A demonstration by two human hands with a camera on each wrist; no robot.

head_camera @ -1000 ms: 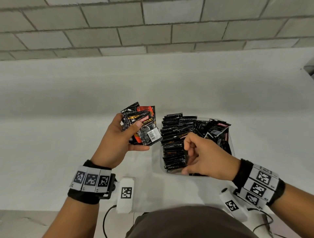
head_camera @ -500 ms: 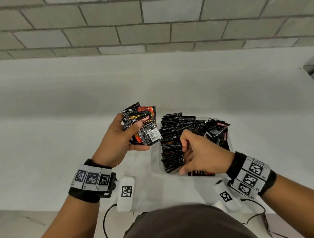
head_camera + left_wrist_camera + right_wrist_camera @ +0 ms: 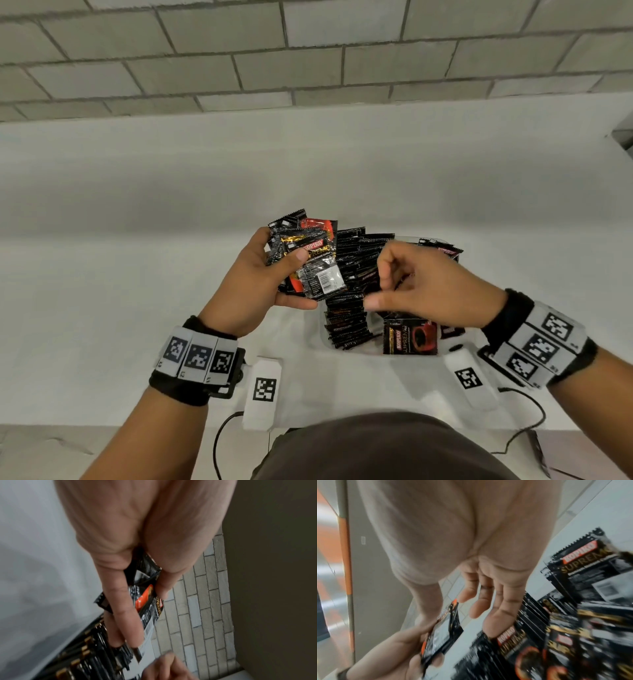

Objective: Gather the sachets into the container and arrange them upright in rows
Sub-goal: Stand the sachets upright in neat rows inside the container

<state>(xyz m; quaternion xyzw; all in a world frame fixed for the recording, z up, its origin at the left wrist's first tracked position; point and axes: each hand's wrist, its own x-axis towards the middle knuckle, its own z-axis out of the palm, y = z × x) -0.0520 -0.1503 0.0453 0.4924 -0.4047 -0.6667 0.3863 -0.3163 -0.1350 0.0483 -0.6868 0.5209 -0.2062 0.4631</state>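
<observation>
My left hand (image 3: 255, 286) grips a fanned stack of sachets (image 3: 310, 260), thumb on top, just left of the clear container (image 3: 323, 337). My right hand (image 3: 431, 284) hovers over the container, fingers loosely curled, holding nothing. Inside, a row of sachets (image 3: 346, 308) stands upright on the left side

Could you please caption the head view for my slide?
Left hand holds sachets; empty right hand hovers over the container.

White table (image 3: 137, 291) beneath grey brick wall (image 3: 308, 51)
</observation>
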